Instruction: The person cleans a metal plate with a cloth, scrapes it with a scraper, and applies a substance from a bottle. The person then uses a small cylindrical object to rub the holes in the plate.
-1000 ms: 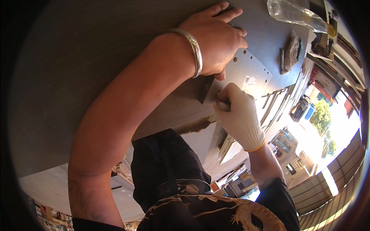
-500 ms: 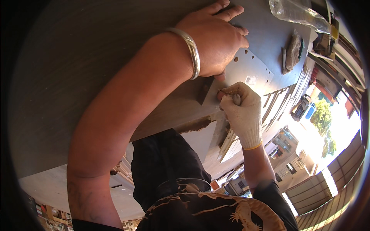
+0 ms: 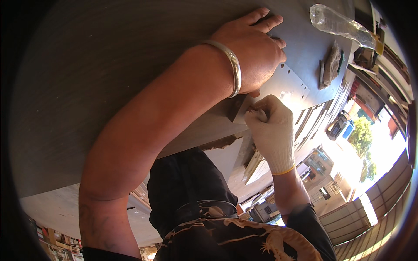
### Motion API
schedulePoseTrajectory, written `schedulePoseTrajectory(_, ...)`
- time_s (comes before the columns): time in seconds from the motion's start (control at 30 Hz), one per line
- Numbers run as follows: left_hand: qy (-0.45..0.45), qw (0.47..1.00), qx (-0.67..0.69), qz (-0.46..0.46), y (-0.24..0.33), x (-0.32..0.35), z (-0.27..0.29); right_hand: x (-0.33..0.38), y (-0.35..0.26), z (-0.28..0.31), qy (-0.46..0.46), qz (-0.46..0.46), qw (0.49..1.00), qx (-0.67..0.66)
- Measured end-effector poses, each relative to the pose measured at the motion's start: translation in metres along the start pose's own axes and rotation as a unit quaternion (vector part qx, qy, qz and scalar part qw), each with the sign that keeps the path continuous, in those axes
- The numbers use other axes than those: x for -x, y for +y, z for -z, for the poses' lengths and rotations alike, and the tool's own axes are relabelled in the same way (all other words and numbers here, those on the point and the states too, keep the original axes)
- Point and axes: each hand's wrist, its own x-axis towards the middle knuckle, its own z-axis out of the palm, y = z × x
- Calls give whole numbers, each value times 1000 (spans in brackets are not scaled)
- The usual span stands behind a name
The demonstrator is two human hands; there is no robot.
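My left hand (image 3: 257, 56), bare and wearing a silver bangle (image 3: 235, 69), lies with fingers spread on a flat grey plate (image 3: 296, 85) with small round holes. The plate rests on a wide dark board (image 3: 65, 108). A white knit glove covers my right hand (image 3: 273, 128), which is closed at the near edge of the plate, just below my left thumb. A small pale tip shows between its curled fingers; I cannot make out what it belongs to. A dark flat-sided block (image 3: 235, 108) sits beside the plate, partly behind my left wrist.
A clear plastic bottle (image 3: 339, 25) lies at the far right of the board, with a crumpled bundle (image 3: 333, 65) nearer. Long strips (image 3: 311, 126) are stacked below the board's right side. The board's near edge has a torn brown section (image 3: 222, 142).
My left hand and forearm have shifted right over the plate, covering some of its holes. The right hand has turned slightly, and the reddish fingertip seen before is now mostly hidden.
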Motion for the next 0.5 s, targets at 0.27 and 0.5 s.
schedulePoseTrajectory(0.27,77,993,76,-37,-8,11,11,10,11,-17,10,137,990,-21)
schedulePoseTrajectory(0.5,86,991,95,-44,-10,11,4,6,36,2,23,-47,989,-136)
